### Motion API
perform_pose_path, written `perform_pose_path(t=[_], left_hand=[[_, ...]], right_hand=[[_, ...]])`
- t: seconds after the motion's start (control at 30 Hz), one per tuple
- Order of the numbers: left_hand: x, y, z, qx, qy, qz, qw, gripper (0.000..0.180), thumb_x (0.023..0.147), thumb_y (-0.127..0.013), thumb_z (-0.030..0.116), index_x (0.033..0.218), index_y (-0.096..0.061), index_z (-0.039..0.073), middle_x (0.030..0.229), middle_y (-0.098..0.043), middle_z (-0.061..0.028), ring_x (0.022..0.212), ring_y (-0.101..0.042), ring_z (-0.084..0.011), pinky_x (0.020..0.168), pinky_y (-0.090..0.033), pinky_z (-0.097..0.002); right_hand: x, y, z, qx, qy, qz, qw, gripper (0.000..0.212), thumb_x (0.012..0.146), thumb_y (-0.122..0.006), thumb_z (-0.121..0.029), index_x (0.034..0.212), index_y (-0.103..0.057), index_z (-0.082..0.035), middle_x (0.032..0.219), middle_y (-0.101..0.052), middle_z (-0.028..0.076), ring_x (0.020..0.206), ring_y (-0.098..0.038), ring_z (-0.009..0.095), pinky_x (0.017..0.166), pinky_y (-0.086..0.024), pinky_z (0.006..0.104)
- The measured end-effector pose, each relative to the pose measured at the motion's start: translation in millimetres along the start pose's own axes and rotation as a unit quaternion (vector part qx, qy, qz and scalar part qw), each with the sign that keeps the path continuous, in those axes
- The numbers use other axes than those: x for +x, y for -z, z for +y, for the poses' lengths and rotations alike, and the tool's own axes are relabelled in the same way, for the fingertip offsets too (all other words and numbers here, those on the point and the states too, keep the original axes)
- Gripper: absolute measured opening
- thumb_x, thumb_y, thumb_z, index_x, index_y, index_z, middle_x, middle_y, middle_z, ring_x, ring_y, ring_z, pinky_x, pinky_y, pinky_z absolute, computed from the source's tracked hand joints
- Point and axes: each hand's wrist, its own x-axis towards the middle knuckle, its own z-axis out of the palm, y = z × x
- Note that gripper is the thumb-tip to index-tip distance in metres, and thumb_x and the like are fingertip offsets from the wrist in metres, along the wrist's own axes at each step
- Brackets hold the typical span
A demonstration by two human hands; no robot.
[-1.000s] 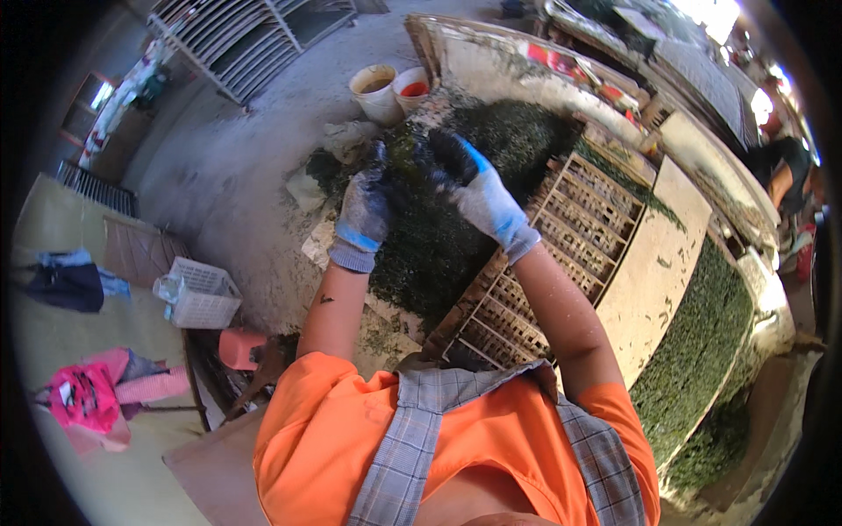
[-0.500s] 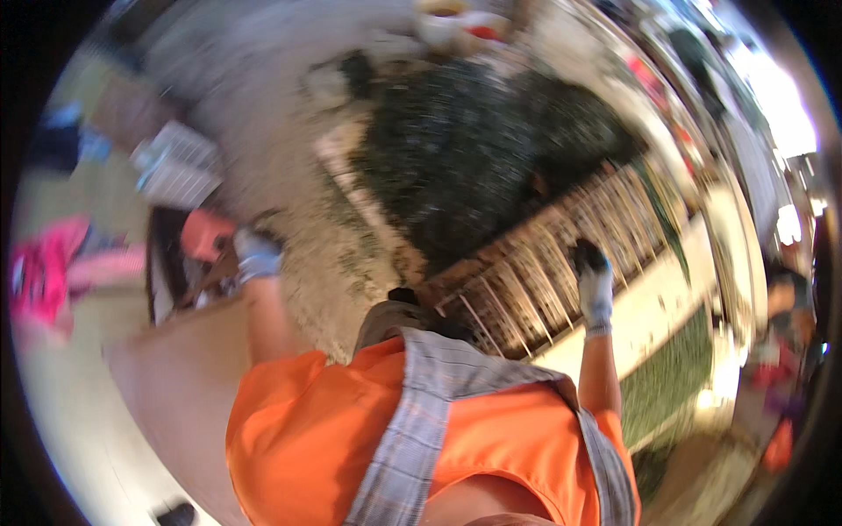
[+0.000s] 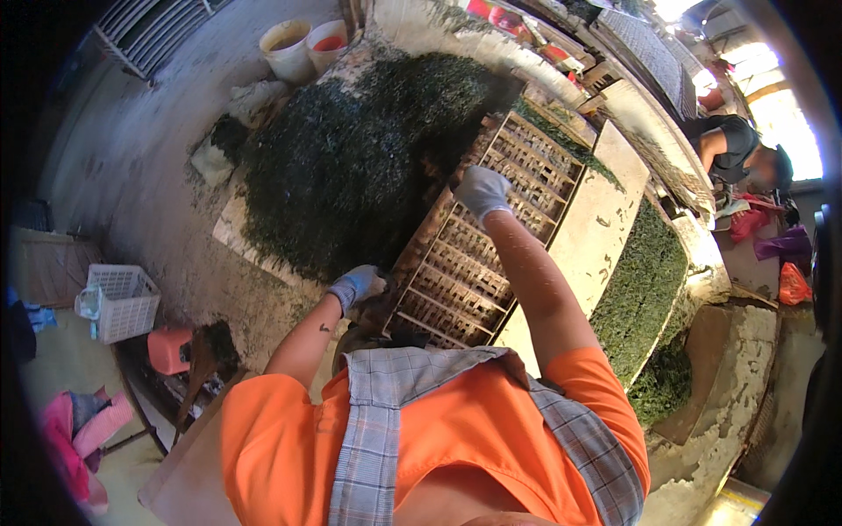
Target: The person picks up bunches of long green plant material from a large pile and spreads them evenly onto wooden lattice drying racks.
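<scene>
The rack (image 3: 478, 267) slanted away rightward, left hand (image 3: 358, 287) by its near end, right hand (image 3: 482, 190) farther up, both grips curled, holds unclear.

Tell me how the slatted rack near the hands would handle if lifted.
The slatted rack should feel stiff, as it looks straight and ribbed. Its dark gaps suggest it's light for its size. Broad and flat, it seems unlikely to roll.

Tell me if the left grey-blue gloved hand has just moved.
Yes: the left hand went rightward, away from the red plastic object, toward the slatted wooden rack.
</scene>
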Motion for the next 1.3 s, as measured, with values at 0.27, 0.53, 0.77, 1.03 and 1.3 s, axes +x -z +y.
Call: perform_pose_path(t=[0.27,0.53,0.77,1.03,1.3], left_hand=[[99,102,149,-0.421,0.211,0.124,0.873,0.034,0.099,-0.040,0.028,0.114,-0.065,0.011,0.090,-0.068,-0.0107,0.083,-0.063,-0.0227,0.082,-0.050,-0.0331],[183,146,222,0.012,-0.052,-0.032,0.998,0.050,0.093,-0.052,0.005,0.141,-0.045,0.013,0.122,-0.063,-0.0077,0.104,-0.061,-0.0207,0.095,-0.047,-0.0343],[208,169,255,0.075,-0.041,-0.154,0.984,0.024,0.091,-0.061,0.012,0.115,-0.064,0.010,0.099,-0.069,-0.0041,0.089,-0.063,-0.0142,0.078,-0.050,-0.0299],[346,184,306,-0.230,-0.095,-0.128,0.960,0.026,0.090,-0.056,-0.004,0.114,-0.062,0.005,0.092,-0.064,-0.0044,0.076,-0.060,-0.0131,0.062,-0.050,-0.0268],[435,120,323,-0.133,-0.142,0.030,0.980,0.054,0.087,-0.067,0.000,0.137,-0.048,0.006,0.119,-0.060,-0.0066,0.098,-0.057,-0.0155,0.085,-0.052,-0.0287]], right_hand=[[25,20,2,0.032,0.048,-0.002,0.998,0.035,0.089,-0.052,-0.035,0.093,-0.073,-0.007,0.092,-0.071,0.016,0.083,-0.070,0.026,0.063,-0.054,0.0391],[24,14,17,0.178,0.029,-0.072,0.981,0.029,0.087,-0.058,-0.025,0.104,-0.072,-0.006,0.098,-0.073,0.009,0.085,-0.070,0.023,0.078,-0.056,0.0356],[-16,87,147,0.379,0.063,0.094,0.919,0.020,0.087,-0.066,-0.009,0.106,-0.070,-0.006,0.084,-0.072,0.007,0.061,-0.063,0.011,0.058,-0.054,0.0258],[18,70,292,0.569,-0.078,0.114,0.811,0.020,0.095,-0.059,-0.019,0.095,-0.068,0.000,0.065,-0.063,0.005,0.055,-0.058,0.012,0.052,-0.049,0.0270],[81,80,303,0.622,0.141,0.137,0.758,0.026,0.090,-0.065,-0.021,0.107,-0.069,-0.002,0.081,-0.071,0.007,0.066,-0.060,0.009,0.059,-0.049,0.0285]])
